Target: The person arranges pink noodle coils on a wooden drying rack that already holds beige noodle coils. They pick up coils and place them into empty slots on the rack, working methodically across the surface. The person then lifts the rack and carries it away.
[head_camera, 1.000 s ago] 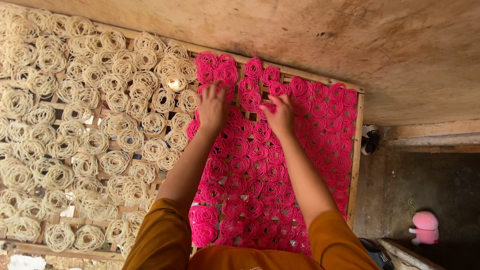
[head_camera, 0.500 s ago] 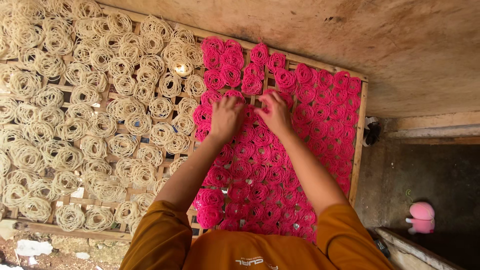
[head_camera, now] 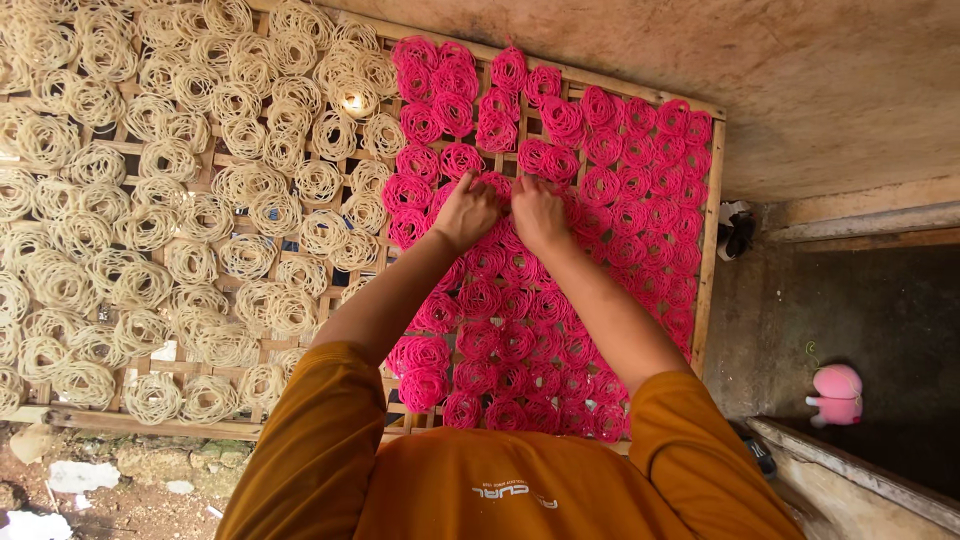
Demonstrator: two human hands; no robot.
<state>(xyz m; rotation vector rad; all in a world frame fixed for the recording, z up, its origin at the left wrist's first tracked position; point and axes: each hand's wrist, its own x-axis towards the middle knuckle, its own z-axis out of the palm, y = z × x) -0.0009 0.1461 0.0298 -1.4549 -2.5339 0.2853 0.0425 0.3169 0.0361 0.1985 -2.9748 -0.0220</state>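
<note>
Both hands have drawn in toward each other since a moment ago — the left hand point(head_camera: 466, 212) and right hand point(head_camera: 538, 212) now sit almost touching, fingers curled down and pinching at one pink coil point(head_camera: 497, 186) near the middle of the rack point(head_camera: 712, 250). The work has narrowed to a single piece. Pink coils point(head_camera: 600, 190), lacy looped rounds of thin strands, fill the rack's right side; pale cream coils point(head_camera: 190, 210) of the same shape cover the left, on slatted bamboo.
</note>
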